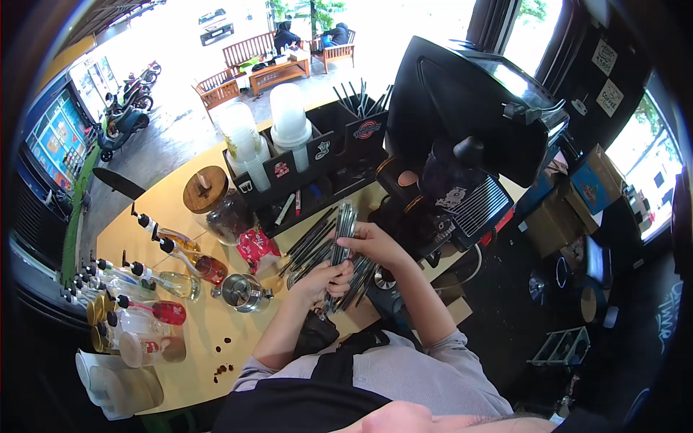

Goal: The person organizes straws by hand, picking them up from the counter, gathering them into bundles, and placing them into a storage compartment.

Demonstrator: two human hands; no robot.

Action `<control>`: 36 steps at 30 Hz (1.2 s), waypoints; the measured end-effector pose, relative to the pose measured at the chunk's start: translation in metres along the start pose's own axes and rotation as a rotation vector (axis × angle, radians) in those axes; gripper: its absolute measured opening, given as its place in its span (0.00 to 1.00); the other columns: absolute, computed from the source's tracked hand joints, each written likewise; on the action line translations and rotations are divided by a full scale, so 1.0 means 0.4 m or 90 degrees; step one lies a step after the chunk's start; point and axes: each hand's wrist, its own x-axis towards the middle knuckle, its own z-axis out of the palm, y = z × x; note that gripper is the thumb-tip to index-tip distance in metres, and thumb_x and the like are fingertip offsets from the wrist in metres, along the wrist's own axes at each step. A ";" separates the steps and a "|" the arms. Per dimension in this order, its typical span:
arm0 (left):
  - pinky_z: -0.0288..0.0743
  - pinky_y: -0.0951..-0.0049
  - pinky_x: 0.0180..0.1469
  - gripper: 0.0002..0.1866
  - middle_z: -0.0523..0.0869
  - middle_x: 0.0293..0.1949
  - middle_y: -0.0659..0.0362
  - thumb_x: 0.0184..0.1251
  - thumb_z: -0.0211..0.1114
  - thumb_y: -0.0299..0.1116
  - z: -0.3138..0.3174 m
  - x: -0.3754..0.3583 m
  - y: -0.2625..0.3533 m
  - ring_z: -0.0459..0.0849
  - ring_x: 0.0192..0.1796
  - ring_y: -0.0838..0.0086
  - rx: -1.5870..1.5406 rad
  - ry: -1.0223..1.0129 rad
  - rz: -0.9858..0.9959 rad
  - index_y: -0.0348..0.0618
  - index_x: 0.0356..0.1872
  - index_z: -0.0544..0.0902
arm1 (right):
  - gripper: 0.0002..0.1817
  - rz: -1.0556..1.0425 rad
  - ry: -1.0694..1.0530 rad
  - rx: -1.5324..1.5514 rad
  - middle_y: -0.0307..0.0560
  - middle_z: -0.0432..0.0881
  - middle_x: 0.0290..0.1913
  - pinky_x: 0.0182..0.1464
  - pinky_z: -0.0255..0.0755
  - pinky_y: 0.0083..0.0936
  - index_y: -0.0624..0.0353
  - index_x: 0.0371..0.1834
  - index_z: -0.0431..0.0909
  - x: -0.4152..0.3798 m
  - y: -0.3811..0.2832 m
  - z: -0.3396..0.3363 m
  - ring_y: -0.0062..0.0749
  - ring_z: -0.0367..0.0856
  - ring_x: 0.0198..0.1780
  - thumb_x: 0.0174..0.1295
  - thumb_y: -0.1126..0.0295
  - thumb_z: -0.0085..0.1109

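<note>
Both of my hands grip one bundle of black wrapped straws (343, 229) over the yellow counter (198, 332). My right hand (373, 243) clasps the bundle near its middle. My left hand (324, 279) holds its lower end. More of the same straws (312, 242) lie fanned out on the counter just to the left of the bundle and under my hands.
A black organizer (325, 155) with stacked cups (289, 119) and upright straws stands behind. A black coffee machine (469, 108) is to the right. Syrup bottles (162, 278), a metal pitcher (242, 291) and a wooden-lidded jar (206, 191) stand to the left.
</note>
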 end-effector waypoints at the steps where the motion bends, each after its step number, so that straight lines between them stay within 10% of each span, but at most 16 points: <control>1: 0.44 0.81 0.17 0.15 0.58 0.18 0.71 0.77 0.51 0.44 0.006 0.003 0.009 0.55 0.16 0.86 -0.002 0.000 -0.001 0.49 0.30 0.68 | 0.13 -0.009 -0.007 -0.015 0.39 0.86 0.42 0.44 0.73 0.20 0.60 0.50 0.81 0.002 -0.001 -0.005 0.17 0.80 0.41 0.66 0.66 0.60; 11: 0.50 0.82 0.19 0.12 0.61 0.19 0.70 0.76 0.54 0.40 0.021 0.069 0.096 0.58 0.18 0.85 0.028 -0.031 0.028 0.46 0.32 0.70 | 0.10 -0.057 -0.032 -0.061 0.38 0.85 0.34 0.39 0.73 0.17 0.65 0.41 0.82 0.069 -0.093 -0.050 0.15 0.79 0.36 0.63 0.69 0.64; 19: 0.74 0.70 0.49 0.22 0.84 0.39 0.53 0.70 0.60 0.39 0.004 0.114 0.116 0.83 0.41 0.68 0.733 0.395 0.323 0.35 0.57 0.71 | 0.09 -0.166 0.134 -0.295 0.39 0.84 0.31 0.31 0.74 0.17 0.66 0.39 0.82 0.141 -0.135 -0.094 0.17 0.79 0.29 0.62 0.70 0.65; 22: 0.62 0.60 0.67 0.26 0.71 0.64 0.45 0.70 0.57 0.38 0.046 0.100 0.151 0.71 0.66 0.56 0.878 0.553 0.494 0.37 0.64 0.66 | 0.11 -0.224 0.266 -0.280 0.41 0.86 0.30 0.29 0.74 0.17 0.65 0.39 0.84 0.145 -0.239 -0.076 0.19 0.81 0.29 0.59 0.68 0.68; 26: 0.43 0.55 0.75 0.28 0.62 0.71 0.47 0.73 0.49 0.36 0.053 0.107 0.193 0.52 0.76 0.52 0.966 0.620 0.635 0.35 0.70 0.60 | 0.11 -0.313 0.387 -0.285 0.42 0.86 0.28 0.28 0.73 0.17 0.67 0.37 0.83 0.199 -0.317 -0.074 0.18 0.81 0.26 0.60 0.68 0.68; 31: 0.41 0.49 0.75 0.30 0.60 0.72 0.48 0.73 0.48 0.40 0.095 0.113 0.226 0.49 0.77 0.53 1.049 0.649 0.649 0.35 0.72 0.57 | 0.09 -0.662 0.756 -0.510 0.51 0.77 0.21 0.25 0.67 0.35 0.64 0.25 0.78 0.289 -0.365 -0.130 0.42 0.77 0.22 0.59 0.72 0.65; 36: 0.40 0.44 0.74 0.34 0.59 0.73 0.49 0.70 0.51 0.43 0.111 0.128 0.245 0.48 0.77 0.52 1.142 0.677 0.600 0.35 0.72 0.56 | 0.07 -0.669 0.811 -0.698 0.52 0.77 0.24 0.31 0.69 0.41 0.64 0.27 0.76 0.345 -0.358 -0.168 0.48 0.76 0.29 0.58 0.74 0.63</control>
